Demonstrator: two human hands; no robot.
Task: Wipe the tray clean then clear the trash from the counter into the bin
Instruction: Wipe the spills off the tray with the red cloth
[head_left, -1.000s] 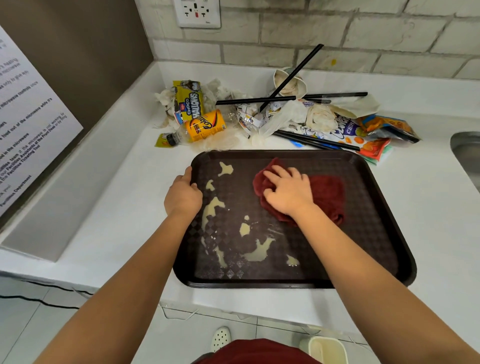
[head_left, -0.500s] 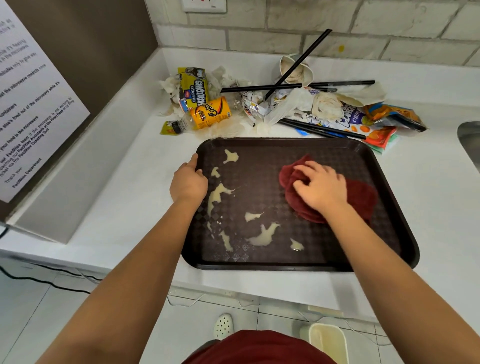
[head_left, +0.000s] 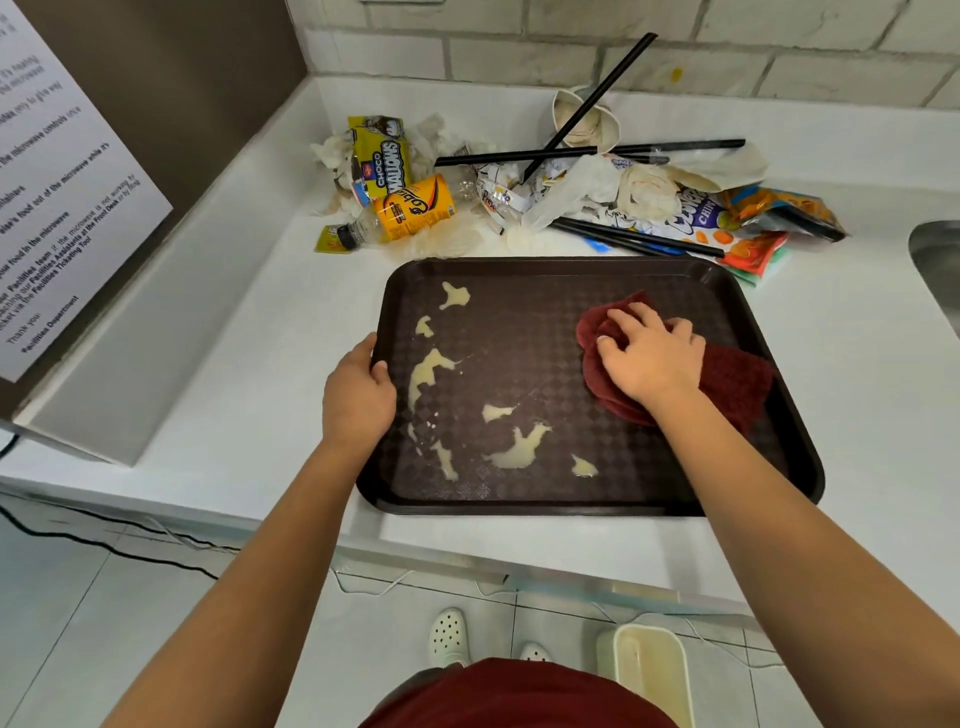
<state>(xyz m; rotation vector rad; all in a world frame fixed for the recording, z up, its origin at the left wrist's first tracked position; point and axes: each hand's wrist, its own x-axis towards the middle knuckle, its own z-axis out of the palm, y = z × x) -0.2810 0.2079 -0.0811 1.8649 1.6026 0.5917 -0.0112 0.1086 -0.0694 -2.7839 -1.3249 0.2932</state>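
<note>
Dark brown tray (head_left: 519, 270) flat near the tabletop's (head_left: 260, 374) front edge, pale yellow spills (head_left: 519, 447) across its left half. Dark red cloth (head_left: 737, 379) bunched on the tray's right half, pressed down under the right hand (head_left: 649, 353), fingers spread and curled into the folds. Left hand (head_left: 358, 395) gripping the tray's left rim, thumb over the edge. Behind the tray, toward the tabletop's back edge, trash: yellow-labelled bottle (head_left: 410, 213), Choco Mallows wrapper (head_left: 382, 156), black straws (head_left: 587, 150), paper cup (head_left: 587, 119), chip bags (head_left: 753, 218). Cream bin (head_left: 649, 670) on the floor below.

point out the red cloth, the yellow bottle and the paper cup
red cloth (head_left: 737, 384), head view, the part right of the hand
yellow bottle (head_left: 415, 208), head view, middle of its label
paper cup (head_left: 597, 122), head view, inside near the rim
</note>
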